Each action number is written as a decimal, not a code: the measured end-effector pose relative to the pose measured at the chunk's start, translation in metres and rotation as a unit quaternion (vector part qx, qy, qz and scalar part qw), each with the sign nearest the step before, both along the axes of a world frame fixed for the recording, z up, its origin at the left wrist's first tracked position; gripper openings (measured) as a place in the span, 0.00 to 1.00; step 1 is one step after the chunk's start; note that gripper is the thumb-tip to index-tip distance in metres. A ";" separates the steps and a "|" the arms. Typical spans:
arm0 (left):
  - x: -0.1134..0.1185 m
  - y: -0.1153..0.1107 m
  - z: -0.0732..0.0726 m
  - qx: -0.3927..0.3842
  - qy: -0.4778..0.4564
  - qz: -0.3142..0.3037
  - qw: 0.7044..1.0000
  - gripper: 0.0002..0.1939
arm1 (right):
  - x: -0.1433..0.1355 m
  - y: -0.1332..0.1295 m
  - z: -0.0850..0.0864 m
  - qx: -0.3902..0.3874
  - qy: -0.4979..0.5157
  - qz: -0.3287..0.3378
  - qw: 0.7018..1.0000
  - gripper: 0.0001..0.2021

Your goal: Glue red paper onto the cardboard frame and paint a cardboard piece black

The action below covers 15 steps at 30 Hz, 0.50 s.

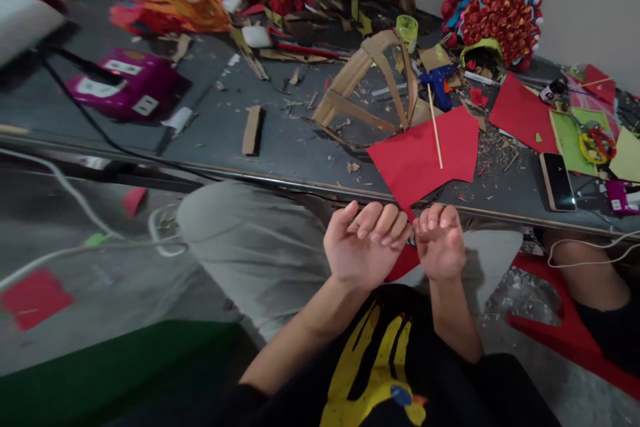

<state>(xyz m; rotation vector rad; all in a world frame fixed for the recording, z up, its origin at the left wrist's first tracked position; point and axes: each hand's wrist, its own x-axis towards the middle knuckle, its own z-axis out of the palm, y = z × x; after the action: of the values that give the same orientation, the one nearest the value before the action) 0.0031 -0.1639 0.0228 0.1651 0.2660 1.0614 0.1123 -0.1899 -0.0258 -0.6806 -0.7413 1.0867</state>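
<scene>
My left hand (367, 243) and my right hand (441, 243) are side by side above my lap, just off the table's front edge. Both have the palm turned up and the fingers curled in. The left thumb stands apart from its fingers. A narrow red bit shows between the two sets of fingertips; whether either hand grips it is hidden. Just beyond them lies a red paper sheet (425, 153), its near corner reaching over the table edge. On the sheet rests a thin wooden stick (434, 127). Behind it stands a cardboard frame (345, 87) of bent strips.
A blue glue gun (440, 85), scissors (597, 144) and a phone (557, 181) lie to the right. Left are a cardboard strip (252, 130) and a purple power socket (127, 83) with cables. A decorated red headdress (497, 17) stands at the back. Another person's arm (593, 273) is at right.
</scene>
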 end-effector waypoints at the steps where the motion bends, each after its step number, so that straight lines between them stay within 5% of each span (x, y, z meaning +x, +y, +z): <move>1: 0.002 -0.001 0.003 0.000 -0.003 0.005 1.000 0.26 | -0.004 -0.003 0.002 0.009 -0.048 -0.018 0.999 0.12; 6: 0.008 -0.007 0.009 0.026 -0.009 0.027 0.999 0.24 | -0.011 -0.013 0.008 0.034 -0.195 -0.076 0.977 0.06; 15: 0.009 -0.014 0.013 0.036 -0.009 0.015 0.999 0.23 | -0.007 -0.020 0.013 0.041 -0.253 -0.096 0.962 0.04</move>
<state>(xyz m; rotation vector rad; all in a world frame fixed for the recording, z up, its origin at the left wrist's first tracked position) 0.0126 -0.1783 0.0356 0.2161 0.2156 1.1024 0.1053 -0.2100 -0.0127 -0.9537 -1.1251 0.7016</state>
